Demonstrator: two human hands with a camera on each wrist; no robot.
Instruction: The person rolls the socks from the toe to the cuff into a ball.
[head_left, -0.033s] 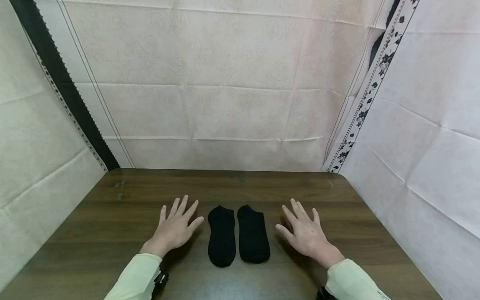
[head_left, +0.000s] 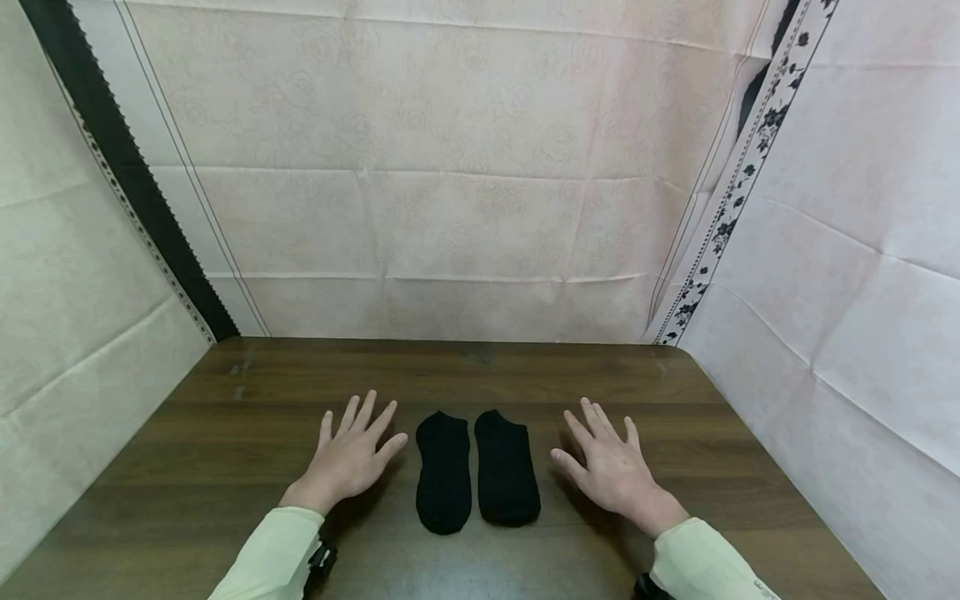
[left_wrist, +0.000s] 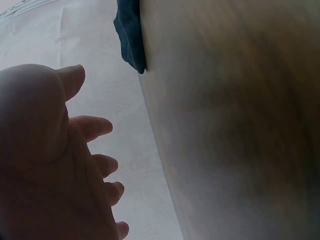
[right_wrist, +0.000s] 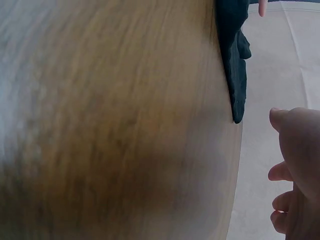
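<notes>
Two black ankle socks lie flat and side by side on the wooden table, a narrow gap between them. To the left of the left sock (head_left: 443,473) is my left hand (head_left: 347,461), palm down with fingers spread and holding nothing. My right hand (head_left: 611,471) is on the other side, apart from the right sock (head_left: 507,469), its fingers spread as well. Both wrist views show the palms raised off the tabletop, with sock fabric (left_wrist: 131,37) at the top edge in the left one and dark cloth (right_wrist: 234,60) in the right one.
The brown wood-grain table (head_left: 480,371) ends at a back edge against a pale hanging cloth (head_left: 465,208). More cloth (head_left: 847,275) hangs along the right side, with a floral border, and another sheet (head_left: 82,333) along the left. Dark bands sit on both wrists.
</notes>
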